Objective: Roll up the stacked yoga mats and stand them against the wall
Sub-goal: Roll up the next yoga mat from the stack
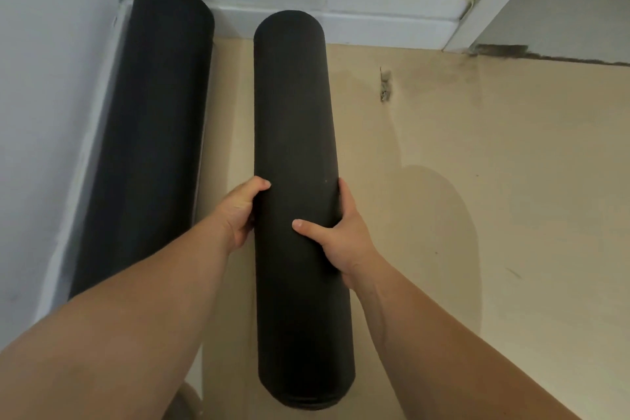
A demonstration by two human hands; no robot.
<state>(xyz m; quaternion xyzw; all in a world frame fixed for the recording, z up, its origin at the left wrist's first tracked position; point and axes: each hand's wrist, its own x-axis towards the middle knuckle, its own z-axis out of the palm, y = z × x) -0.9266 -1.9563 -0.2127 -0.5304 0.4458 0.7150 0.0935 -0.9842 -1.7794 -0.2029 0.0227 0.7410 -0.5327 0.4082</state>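
A rolled black yoga mat point(296, 119) is held in front of me in the middle of the view, its far end pointing toward the wall. My left hand point(240, 211) grips its left side with the thumb over the top. My right hand point(335, 235) grips its right side, thumb laid across the roll. A second rolled black mat point(153, 133) leans in the corner against the left wall point(44, 78), apart from the held one.
The beige floor point(477, 181) spreads to the right, with a small bit of debris point(385, 85) near the back wall. A white baseboard point(375, 27) runs along the back wall. A white door frame point(484, 0) stands at the upper right.
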